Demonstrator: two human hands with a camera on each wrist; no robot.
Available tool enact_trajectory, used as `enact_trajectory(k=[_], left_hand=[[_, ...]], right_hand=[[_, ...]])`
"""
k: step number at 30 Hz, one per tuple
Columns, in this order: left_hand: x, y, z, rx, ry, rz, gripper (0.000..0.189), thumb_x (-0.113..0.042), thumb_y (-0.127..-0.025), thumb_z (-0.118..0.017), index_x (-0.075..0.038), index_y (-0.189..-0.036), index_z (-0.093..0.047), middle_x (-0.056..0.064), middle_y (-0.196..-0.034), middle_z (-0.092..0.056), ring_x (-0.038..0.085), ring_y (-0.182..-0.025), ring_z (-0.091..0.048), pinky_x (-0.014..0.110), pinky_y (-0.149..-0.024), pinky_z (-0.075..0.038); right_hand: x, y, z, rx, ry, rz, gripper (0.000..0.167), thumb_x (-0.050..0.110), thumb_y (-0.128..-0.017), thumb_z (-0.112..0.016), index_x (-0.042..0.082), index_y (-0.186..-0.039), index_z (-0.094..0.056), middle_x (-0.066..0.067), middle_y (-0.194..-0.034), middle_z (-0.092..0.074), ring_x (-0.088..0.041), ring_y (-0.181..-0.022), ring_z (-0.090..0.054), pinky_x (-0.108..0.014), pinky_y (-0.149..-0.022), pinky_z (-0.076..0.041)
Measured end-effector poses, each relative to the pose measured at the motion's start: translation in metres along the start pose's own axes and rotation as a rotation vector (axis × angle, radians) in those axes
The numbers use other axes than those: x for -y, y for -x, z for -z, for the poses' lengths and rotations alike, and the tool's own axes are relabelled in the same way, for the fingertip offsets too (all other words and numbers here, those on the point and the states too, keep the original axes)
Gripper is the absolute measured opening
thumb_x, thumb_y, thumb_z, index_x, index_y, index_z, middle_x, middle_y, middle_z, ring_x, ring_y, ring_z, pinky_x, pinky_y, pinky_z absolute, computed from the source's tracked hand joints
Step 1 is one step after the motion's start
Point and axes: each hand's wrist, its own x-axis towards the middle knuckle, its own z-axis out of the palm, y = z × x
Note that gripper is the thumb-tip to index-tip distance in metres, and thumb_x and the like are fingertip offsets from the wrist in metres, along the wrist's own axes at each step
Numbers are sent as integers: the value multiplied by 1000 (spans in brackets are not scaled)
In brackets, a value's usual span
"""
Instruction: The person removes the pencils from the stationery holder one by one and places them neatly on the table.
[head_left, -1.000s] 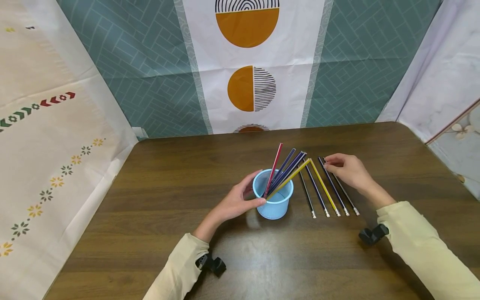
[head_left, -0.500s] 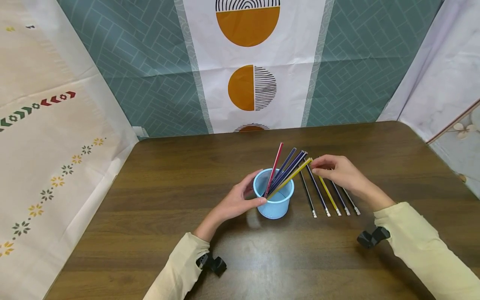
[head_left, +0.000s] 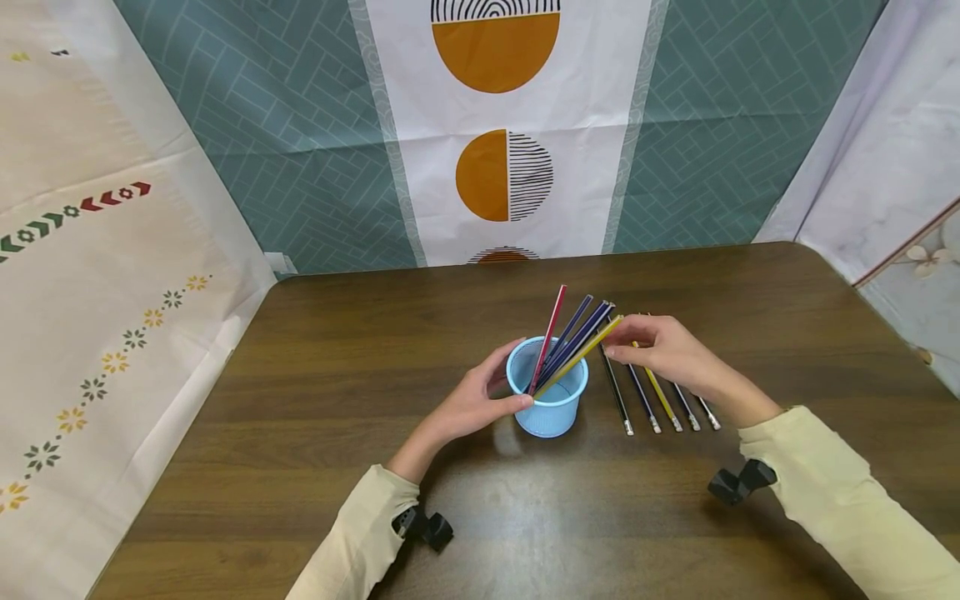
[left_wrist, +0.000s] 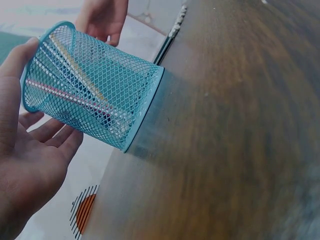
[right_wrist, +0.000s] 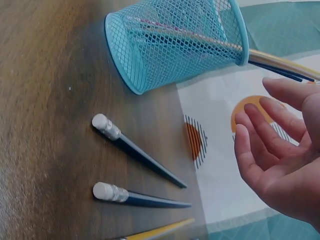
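A light blue mesh pencil cup [head_left: 547, 422] stands on the table, held by my left hand [head_left: 480, 398] with the thumb at its rim and the fingers round the far side. Several pencils lean out of it to the right, among them a red pencil [head_left: 553, 321] and a yellow pencil [head_left: 581, 356]. My right hand [head_left: 667, 354] hovers right beside the leaning pencils' upper ends. In the right wrist view its fingers [right_wrist: 267, 135] are loosely bent with nothing between them. Below that hand lies a row of eraser-tipped pencils, including a black pencil [head_left: 618, 396]; the hand hides their far ends.
The brown wooden table [head_left: 337, 358] reaches back to a patterned cloth [head_left: 300, 125] hanging behind it. A pale printed cloth [head_left: 112, 350] hangs along the left side. Each wrist wears a small black camera [head_left: 423, 529].
My right hand has moved left, from over the right end of the pencil row to beside the pencils in the cup. My left hand and the cup have stayed put.
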Motion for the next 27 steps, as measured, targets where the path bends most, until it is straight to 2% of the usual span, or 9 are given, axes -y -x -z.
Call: enact_trajectory(k=[13,20,27], left_hand=[[1,0,0,4,-5,13,74,-21,-89,-71,-12,-151,-31,10,-145,-42,24,-130,-45,36,-104,-39],[1,0,0,7,-1,8,75,-24,-89,-71,-12,-151,-30,11,-145,-42,24,-130,-44,36,-105,-38],[0,0,0,6,0,8,74,-23,-89,-71,-13,-151,-31,10,-146,-42,24,-131,-44,37,-105,-38]], right_hand=[[9,2,-10,-14,-58,9,28,13,-89,-71,-1,-113,-67,-11,-102,-68,-24,-93,-61,-28,-77,-50],[10,-1,-15,-10,-96,17,28,9,-88,-71,-5,-112,-66,-14,-99,-69,-19,-88,-62,-27,-76,-51],[10,-3,-18,-47,-98,10,30,9,-87,-72,-7,-112,-66,-13,-99,-68,-20,-87,-60,-26,-74,-51]])
